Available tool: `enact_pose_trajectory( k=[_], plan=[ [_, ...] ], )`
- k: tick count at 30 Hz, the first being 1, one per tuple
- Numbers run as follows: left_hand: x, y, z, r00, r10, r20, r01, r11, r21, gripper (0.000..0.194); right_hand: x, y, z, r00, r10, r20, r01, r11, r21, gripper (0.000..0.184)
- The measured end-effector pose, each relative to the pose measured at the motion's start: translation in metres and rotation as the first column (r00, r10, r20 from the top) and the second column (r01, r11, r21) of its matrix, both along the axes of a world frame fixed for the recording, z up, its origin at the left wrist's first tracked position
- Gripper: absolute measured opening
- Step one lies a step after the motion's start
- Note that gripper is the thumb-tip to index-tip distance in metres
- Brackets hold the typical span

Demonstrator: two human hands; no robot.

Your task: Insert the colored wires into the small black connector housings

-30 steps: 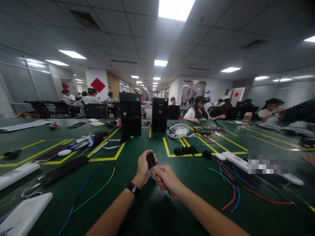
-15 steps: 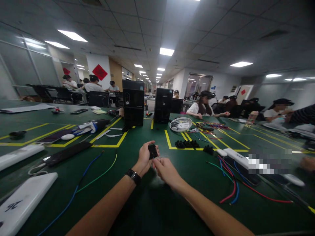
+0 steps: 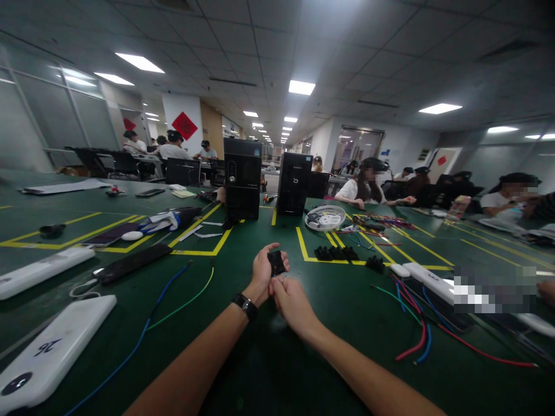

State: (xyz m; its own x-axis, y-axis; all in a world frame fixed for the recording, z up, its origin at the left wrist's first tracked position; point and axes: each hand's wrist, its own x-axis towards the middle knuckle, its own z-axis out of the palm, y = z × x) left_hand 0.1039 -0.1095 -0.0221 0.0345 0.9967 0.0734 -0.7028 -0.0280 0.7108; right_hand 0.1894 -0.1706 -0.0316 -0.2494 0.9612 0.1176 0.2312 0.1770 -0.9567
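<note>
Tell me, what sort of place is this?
Probably an open-plan office used as a workshop: loose coloured wires lie on a green table marked out with yellow tape, and several people sit beyond it.

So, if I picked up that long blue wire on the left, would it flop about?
The blue wire would probably sag, being long and thin. It may keep some springy bend, since it lies in a smooth curve. It might nudge the green wire, whose end lies right by it.
</note>
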Motion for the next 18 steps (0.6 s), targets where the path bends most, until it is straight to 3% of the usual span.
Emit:
enact_pose_trajectory(
  k=[6,9,14,18],
  plan=[
    [-0.008,-0.005,0.004,0.994,-0.108,0.027,0.107,0.994,0.026,0.026,0.009,0.003,-0.001,1.0,0.02,0.009,-0.02,1.0,-0.019,0.029],
    [-0.01,-0.003,0.0,0.998,-0.06,0.001,0.06,0.997,0.044,0.027,0.01,-0.001,0.003,0.999,0.044,-0.029,-0.045,0.998,-0.037,0.029],
    [-0.023,0.008,-0.016,0.986,0.093,-0.138,-0.086,0.995,0.055,0.024,0.01,-0.01,0.016,0.98,0.069,-0.186,-0.072,0.997,-0.007,0.03],
    [-0.036,0.015,-0.024,0.934,0.0,-0.358,0.012,0.999,0.031,0.023,0.022,0.001,0.018,0.961,0.025,-0.275,-0.042,0.998,-0.055,0.03]
  ],
)
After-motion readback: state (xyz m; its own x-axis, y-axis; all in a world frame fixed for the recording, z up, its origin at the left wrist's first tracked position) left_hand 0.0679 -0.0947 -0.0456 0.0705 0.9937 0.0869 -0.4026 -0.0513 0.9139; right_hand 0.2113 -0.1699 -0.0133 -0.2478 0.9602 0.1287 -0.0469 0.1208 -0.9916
